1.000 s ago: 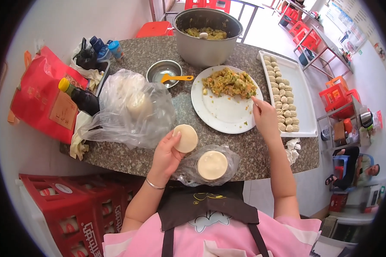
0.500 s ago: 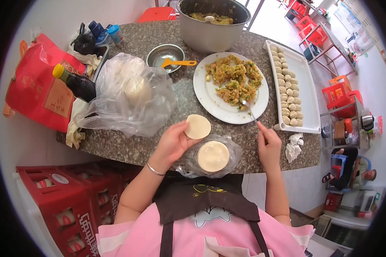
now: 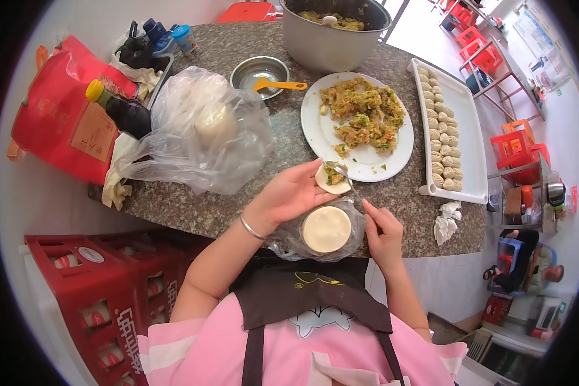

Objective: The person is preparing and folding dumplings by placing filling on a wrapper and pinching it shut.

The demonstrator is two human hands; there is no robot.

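Observation:
A round dough wrapper (image 3: 324, 183) rests on the fingers of my left hand (image 3: 286, 198), with a small heap of chopped filling on it. My right hand (image 3: 385, 235) grips the handle of a metal spoon (image 3: 338, 168), whose bowl presses into that filling. Just below the hands, a stack of round wrappers (image 3: 327, 229) sits on a clear plastic bag (image 3: 288, 243). Beyond them lies a white plate (image 3: 314, 132) bearing a mound of vegetable filling (image 3: 367, 116).
A white tray (image 3: 469, 141) with rows of pleated dumplings (image 3: 441, 128) stands at right, beside crumpled tissue (image 3: 446, 222). Behind are a large pot (image 3: 331, 51) and a metal bowl (image 3: 239, 78) with an orange spatula (image 3: 280, 85). A plastic bag (image 3: 199, 141) and dark bottle (image 3: 125, 116) occupy the left.
The spoon has moved from the plate to the wrapper, bringing filling onto it. My right hand came left and nearer; my left hand shifted right, its palm turned more upward.

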